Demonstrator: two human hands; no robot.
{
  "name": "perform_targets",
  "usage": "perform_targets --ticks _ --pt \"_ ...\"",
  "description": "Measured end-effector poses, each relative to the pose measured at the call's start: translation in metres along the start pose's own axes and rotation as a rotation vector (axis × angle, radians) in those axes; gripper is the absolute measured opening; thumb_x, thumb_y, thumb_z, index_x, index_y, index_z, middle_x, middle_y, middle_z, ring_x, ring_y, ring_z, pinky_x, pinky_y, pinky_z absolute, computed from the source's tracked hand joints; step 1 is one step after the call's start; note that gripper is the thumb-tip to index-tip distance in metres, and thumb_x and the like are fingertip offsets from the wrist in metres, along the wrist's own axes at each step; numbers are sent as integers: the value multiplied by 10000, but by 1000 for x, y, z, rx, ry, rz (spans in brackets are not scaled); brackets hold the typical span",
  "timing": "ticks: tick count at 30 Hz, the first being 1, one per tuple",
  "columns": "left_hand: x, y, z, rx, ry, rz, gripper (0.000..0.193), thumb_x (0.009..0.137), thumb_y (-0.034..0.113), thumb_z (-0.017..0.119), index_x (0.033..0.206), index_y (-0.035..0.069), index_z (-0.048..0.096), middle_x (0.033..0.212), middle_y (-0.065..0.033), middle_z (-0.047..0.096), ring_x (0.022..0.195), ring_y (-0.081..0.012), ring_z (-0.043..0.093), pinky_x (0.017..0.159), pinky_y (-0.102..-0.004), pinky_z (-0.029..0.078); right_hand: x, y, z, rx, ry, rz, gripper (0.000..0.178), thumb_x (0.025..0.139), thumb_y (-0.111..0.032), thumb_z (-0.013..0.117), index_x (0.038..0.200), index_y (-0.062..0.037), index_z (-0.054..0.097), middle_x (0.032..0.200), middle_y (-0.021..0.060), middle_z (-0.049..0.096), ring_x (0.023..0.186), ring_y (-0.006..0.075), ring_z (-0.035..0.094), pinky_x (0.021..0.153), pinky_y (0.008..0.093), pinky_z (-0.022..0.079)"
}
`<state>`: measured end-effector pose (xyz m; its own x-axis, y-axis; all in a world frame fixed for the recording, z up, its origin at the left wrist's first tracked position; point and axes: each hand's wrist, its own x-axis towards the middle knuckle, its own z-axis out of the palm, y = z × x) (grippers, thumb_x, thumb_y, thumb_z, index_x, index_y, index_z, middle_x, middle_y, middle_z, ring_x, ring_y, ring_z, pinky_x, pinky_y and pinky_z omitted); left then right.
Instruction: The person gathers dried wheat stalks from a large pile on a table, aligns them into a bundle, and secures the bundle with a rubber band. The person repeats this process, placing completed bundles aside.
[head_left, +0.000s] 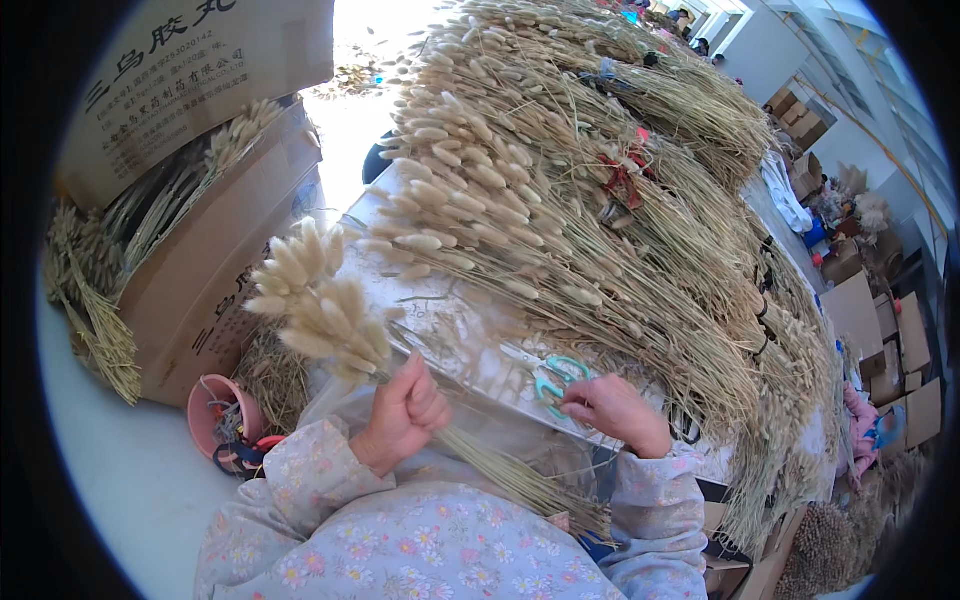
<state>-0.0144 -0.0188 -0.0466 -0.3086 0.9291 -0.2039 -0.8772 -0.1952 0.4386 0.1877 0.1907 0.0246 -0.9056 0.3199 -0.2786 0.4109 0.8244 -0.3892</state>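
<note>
My left hand (403,412) is closed around a bunch of dried bunny-tail grass (335,318). Its fluffy cream heads fan out to the upper left, and the stems (520,478) run down to the right across my lap. A pair of scissors with teal handles (562,372) lies at the table's near edge, blades toward the left. My right hand (618,412) is at the scissors, with curled fingertips pinching the near handle loop. Part of the grip is hidden by the fingers.
Large piles of dried bunny-tail grass (560,220) cover the white table (440,315). On the left stand a cardboard box (225,260) holding more grass and a pink bucket (207,405). Open cartons (860,320) sit far right.
</note>
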Motion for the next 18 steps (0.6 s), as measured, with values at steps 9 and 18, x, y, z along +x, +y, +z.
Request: perform_targets --ticks 9,18 --pt "-5 3 -4 15 -37 20 518 1000 410 381 554 149 347 442 40 214 395 -120 187 430 -292 212 37 11 41 -167 417 177 135 784 -179 654 819 -51 628 814 140 632 745 343 633 635 444 500" --pt "-3 1 -10 -5 11 19 517 991 420 407 550 158 344 441 43 207 388 -113 177 426 -291 216 -13 17 -27 547 534 293 111 863 -114 610 823 -11 621 711 62 655 604 140 611 543 269 463"
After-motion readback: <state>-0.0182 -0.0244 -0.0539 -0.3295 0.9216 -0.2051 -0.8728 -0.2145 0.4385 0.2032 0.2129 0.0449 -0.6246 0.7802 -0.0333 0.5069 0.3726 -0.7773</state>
